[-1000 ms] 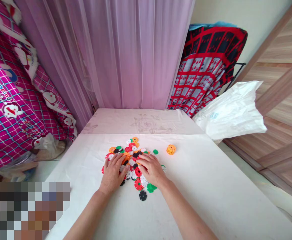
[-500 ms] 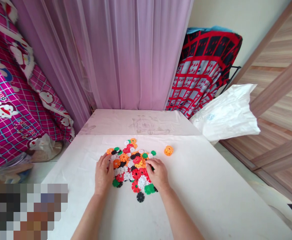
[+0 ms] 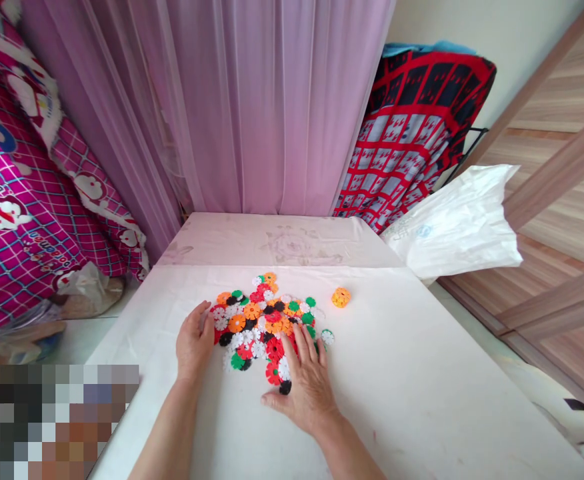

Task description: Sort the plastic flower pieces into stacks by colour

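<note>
Multicoloured discs (image 3: 259,325), purple curtain (image 3: 262,113)

The right hand (image 3: 308,387) partly covers the discs (image 3: 273,349), and the frame's left edge crops the pink blanket (image 3: 47,183).

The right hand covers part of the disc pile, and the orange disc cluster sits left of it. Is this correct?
Left is wrong: the head view shows the orange disc cluster right of the notched disc pile. The rest holds.

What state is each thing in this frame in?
Coloured discs: loosely heaped, overlapping
Orange cluster: bunched, apart from the heap
Left hand: open, beside the heap
Right hand: open, fingers spread over the heap's near right edge
White bag: crumpled
Purple curtain: hanging in folds
</note>
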`<state>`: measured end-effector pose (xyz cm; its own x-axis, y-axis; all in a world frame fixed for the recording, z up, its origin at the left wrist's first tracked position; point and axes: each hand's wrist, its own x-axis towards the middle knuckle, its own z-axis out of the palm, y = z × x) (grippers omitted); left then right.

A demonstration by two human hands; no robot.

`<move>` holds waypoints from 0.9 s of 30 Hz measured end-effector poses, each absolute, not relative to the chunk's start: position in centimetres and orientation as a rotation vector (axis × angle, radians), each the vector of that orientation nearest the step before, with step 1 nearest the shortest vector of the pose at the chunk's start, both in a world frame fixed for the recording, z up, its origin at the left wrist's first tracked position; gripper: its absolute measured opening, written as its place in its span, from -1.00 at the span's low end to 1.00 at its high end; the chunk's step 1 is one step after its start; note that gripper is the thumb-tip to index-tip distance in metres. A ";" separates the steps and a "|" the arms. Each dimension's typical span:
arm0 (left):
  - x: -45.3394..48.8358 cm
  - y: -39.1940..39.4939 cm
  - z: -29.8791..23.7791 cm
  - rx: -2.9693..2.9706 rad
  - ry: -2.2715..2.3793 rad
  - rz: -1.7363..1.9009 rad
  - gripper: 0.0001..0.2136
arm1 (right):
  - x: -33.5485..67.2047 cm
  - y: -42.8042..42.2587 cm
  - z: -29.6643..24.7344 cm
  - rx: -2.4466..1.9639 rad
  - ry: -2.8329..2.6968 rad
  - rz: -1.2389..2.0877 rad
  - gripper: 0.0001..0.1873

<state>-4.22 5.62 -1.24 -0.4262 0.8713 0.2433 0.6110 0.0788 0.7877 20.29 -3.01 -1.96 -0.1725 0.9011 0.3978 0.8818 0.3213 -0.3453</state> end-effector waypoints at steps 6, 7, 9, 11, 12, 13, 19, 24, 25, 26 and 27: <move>-3.9 5.6 -1.1 1.592 1.998 1.228 -0.62 | 20.7 -0.7 -2.7 -1.485 -2.043 0.021 0.00; -3.8 5.6 -1.1 1.599 1.973 1.231 -0.62 | 21.0 -0.2 -2.7 -1.447 -2.003 0.004 -0.12; -3.7 5.7 -1.2 1.574 1.930 1.255 -0.63 | 21.7 0.9 -2.3 -1.433 -1.882 -0.030 -0.45; -3.6 5.7 -1.4 1.488 1.913 1.305 -0.63 | 22.2 2.2 -1.7 -1.487 -1.799 -0.026 -0.67; -3.6 5.8 -1.5 1.427 1.903 1.336 -0.63 | 22.4 2.9 -1.2 -1.523 -1.801 0.005 -0.71; -3.7 5.8 -1.6 1.358 1.886 1.373 -0.63 | 22.4 3.6 -0.8 -1.558 -1.826 0.052 -0.73; -4.9 6.2 -1.7 1.119 1.836 1.599 -0.62 | 21.2 6.1 2.0 -1.734 -2.002 0.282 -0.69; -5.5 6.3 -1.4 1.101 1.861 1.580 -0.61 | 20.1 6.7 2.3 -1.714 -2.046 0.258 -0.68; -5.4 6.2 -1.3 1.101 1.867 1.574 -0.62 | 19.9 6.8 2.2 -1.717 -2.034 0.250 -0.71; -5.3 6.2 -1.1 1.100 1.871 1.568 -0.62 | 19.8 6.8 2.1 -1.722 -2.021 0.246 -0.74; -5.2 6.2 -1.0 1.095 1.873 1.563 -0.62 | 19.7 6.9 2.0 -1.729 -2.010 0.245 -0.77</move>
<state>-5.18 6.16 -0.98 -0.5752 0.8064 0.1376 0.2796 0.0357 0.9595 19.68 6.89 2.04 -0.0916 0.9676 0.2354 0.8829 0.1882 -0.4301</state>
